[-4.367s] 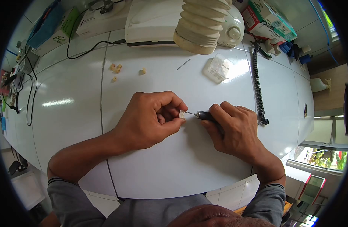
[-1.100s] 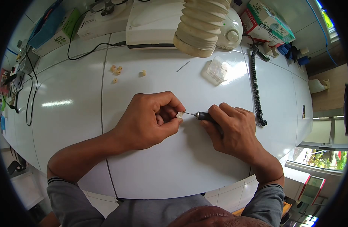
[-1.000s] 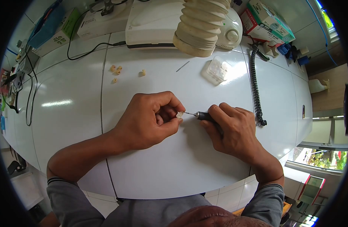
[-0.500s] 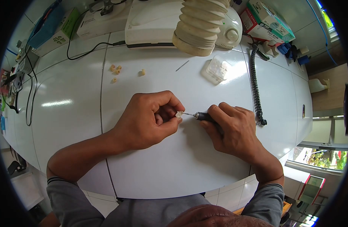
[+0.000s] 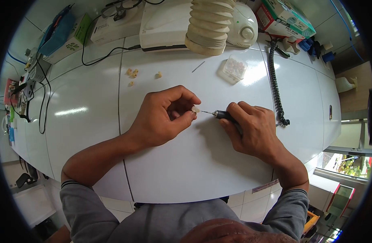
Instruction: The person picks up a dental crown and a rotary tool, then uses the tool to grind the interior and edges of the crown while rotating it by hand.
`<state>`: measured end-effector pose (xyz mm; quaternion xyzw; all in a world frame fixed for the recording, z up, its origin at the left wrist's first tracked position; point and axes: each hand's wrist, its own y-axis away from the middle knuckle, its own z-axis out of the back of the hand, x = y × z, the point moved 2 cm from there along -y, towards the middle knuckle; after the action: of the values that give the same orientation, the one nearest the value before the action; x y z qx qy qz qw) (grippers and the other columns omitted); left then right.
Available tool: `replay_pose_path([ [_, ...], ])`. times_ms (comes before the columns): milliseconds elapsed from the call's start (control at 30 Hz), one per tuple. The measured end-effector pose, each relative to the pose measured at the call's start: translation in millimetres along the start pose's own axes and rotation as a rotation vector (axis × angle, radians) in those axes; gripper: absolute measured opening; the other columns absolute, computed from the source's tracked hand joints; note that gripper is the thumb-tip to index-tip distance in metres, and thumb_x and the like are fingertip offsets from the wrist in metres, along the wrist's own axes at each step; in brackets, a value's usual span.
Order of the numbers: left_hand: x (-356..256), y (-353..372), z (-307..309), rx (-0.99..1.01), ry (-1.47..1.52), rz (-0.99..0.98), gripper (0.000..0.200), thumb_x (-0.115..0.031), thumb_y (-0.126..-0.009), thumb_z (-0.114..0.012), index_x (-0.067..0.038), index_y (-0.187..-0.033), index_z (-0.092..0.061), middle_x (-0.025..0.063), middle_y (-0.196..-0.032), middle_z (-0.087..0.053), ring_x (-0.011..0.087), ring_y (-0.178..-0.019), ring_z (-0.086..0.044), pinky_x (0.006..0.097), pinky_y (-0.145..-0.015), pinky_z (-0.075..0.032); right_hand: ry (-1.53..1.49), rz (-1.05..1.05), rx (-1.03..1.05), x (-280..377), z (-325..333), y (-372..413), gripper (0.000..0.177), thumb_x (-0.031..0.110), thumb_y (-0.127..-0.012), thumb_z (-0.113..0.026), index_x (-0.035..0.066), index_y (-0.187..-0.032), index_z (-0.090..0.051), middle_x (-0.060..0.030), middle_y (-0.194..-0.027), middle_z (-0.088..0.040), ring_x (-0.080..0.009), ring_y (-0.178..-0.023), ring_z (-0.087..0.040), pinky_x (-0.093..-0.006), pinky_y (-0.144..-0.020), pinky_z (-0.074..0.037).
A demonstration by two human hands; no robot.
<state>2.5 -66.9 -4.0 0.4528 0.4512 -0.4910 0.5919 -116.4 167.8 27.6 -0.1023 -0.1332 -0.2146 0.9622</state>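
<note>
The left hand [image 5: 159, 117] pinches a small pale piece [image 5: 195, 109] above the worktop [image 5: 186, 170]; the right hand [image 5: 255, 129] grips a black rotary handpiece [image 5: 224, 115]. Its thin bit points at the piece, though contact is hard to confirm.

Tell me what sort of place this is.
Probably a dental lab or similar workshop: the right hand holds a rotary handpiece, the left hand a small whitish piece, and yellowish tooth-like pieces lie on the white worktop.
</note>
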Motion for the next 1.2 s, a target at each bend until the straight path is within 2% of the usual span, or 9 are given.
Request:
replay_pose_path([
  [133,-2.5,-0.4,-0.3,-0.002,-0.007,0.016,0.018,-0.001,-0.102,-0.078,-0.003,-0.118,-0.070,0.0009,-0.101,-0.076,0.0065,-0.092,-0.075,0.0237,-0.081,-0.058,0.042,0.009,-0.004,2.5,-0.3,0.1,0.027,0.033,-0.104,-0.080,0.010,-0.097,-0.068,-0.0050,-0.073,-0.060,-0.0289,-0.056,-0.065,-0.0436,-0.055,-0.050],
  [533,-5.4,0.5,-2.8,-0.019,-0.080,0.039,0.013,-0.002,-0.099,-0.079,-0.003,-0.108,-0.072,-0.0004,-0.093,-0.074,0.0030,-0.082,-0.068,0.0224,-0.073,-0.052,0.085,-0.006,-0.017,6.2,-3.9,1.2,0.028,0.036,-0.105,-0.080,0.012,-0.097,-0.068,-0.0040,-0.075,-0.062,-0.0274,-0.058,-0.067,-0.0431,-0.058,-0.053],
  [633,-4.0,0.6,-5.1,-0.058,-0.074,0.015,0.009,-0.005,-0.098,-0.078,-0.001,-0.102,-0.071,0.0006,-0.085,-0.076,0.0033,-0.074,-0.064,0.0236,-0.067,-0.052,0.101,-0.002,-0.019,7.0,-4.2,1.2,0.027,0.036,-0.105,-0.080,0.013,-0.098,-0.068,-0.0038,-0.075,-0.063,-0.0269,-0.059,-0.068,-0.0427,-0.059,-0.053],
  [1133,-5.9,0.7,-7.0,-0.066,-0.092,0.023,0.010,-0.005,-0.097,-0.079,0.001,-0.099,-0.071,0.0012,-0.084,-0.075,0.0025,-0.072,-0.063,0.0238,-0.064,-0.052,0.095,-0.008,-0.012,8.3,-3.4,1.1,0.028,0.037,-0.106,-0.079,0.013,-0.099,-0.068,-0.0050,-0.074,-0.064,-0.0277,-0.058,-0.068,-0.0427,-0.058,-0.052],
  [1200,-7.4,0.6,-5.4,-0.045,-0.097,0.048,0.011,-0.004,-0.098,-0.080,-0.001,-0.101,-0.070,0.0003,-0.088,-0.075,0.0017,-0.074,-0.063,0.0224,-0.066,-0.051,0.076,-0.009,-0.007,7.4,-1.9,0.0,0.027,0.037,-0.106,-0.079,0.013,-0.099,-0.068,-0.0053,-0.074,-0.064,-0.0283,-0.058,-0.068,-0.0431,-0.057,-0.052],
])
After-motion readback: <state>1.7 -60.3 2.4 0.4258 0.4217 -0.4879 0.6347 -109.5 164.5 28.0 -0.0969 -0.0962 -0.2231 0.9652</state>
